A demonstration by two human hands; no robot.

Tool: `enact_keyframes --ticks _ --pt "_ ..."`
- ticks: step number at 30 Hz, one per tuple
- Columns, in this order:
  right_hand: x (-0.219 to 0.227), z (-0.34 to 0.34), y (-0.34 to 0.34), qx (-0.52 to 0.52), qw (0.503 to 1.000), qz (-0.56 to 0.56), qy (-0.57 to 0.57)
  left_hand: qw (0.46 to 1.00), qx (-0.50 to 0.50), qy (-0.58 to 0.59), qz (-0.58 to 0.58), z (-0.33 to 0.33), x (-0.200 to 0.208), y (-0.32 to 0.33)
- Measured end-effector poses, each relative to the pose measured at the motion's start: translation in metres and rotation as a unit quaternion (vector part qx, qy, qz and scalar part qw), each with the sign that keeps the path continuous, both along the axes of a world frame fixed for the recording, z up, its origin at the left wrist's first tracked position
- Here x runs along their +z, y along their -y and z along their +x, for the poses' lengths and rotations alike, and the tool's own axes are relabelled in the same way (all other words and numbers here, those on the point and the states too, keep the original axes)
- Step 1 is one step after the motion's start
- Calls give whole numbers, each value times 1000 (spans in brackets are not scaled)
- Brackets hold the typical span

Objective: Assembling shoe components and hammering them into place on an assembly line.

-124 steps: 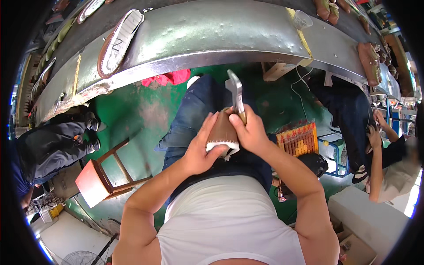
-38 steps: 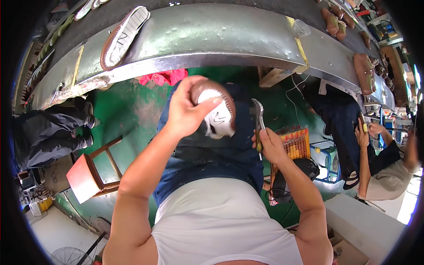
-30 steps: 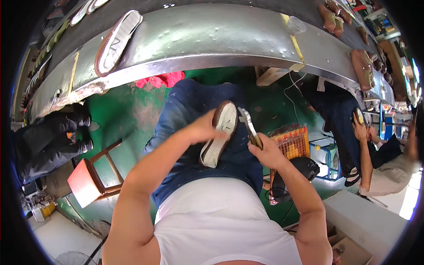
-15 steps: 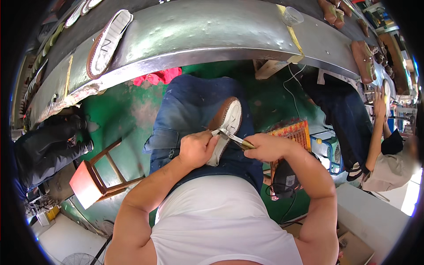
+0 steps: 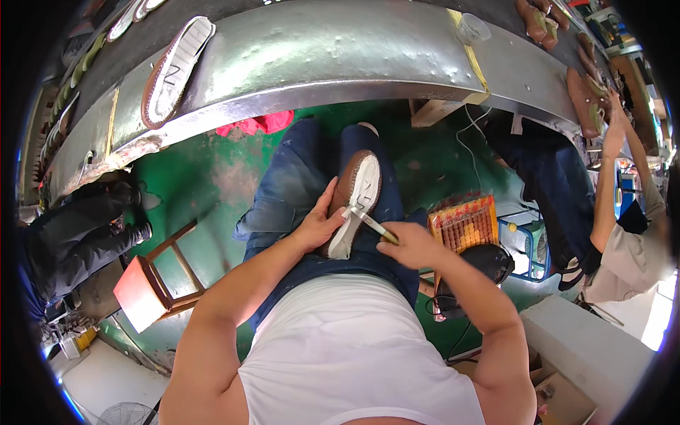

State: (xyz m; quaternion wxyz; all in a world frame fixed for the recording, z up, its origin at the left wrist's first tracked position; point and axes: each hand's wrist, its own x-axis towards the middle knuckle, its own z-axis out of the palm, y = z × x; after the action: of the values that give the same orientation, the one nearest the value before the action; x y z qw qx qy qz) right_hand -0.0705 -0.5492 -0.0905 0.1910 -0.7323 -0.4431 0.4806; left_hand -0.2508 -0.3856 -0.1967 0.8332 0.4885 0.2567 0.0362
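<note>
A brown shoe lies sole side up on my lap, its white underside facing me and a dark mark on it. My left hand grips its left edge, thumb on the pale side and fingers along the brown side. In my right hand is a metal hand tool that looks like pliers, with yellow-green grips. Its metal end rests at or just above the shoe's middle, close to my left thumb; I cannot tell whether it touches.
A metal-topped bench runs ahead of my knees, with another brown and white shoe on it. A red stool stands at left, a beaded seat mat at right. Another person works at far right.
My left hand has opened from a pinch at the shoe's edge to a hold along its side. The tool has drawn slightly down and left with my right hand. The shoe has tilted slightly left.
</note>
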Motion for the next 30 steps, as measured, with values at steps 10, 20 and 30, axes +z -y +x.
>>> enact_keyframes --ticks 10,20,30 --pt "11 28 -19 -68 968 -148 -192 1000 25 -1 11 9 5 7" --pt "16 30 -36 79 994 -70 9 949 -5 -61 310 2 -4 14" --pt "-38 -32 -18 -202 969 -17 -145 868 2 -26 495 9 15 6"
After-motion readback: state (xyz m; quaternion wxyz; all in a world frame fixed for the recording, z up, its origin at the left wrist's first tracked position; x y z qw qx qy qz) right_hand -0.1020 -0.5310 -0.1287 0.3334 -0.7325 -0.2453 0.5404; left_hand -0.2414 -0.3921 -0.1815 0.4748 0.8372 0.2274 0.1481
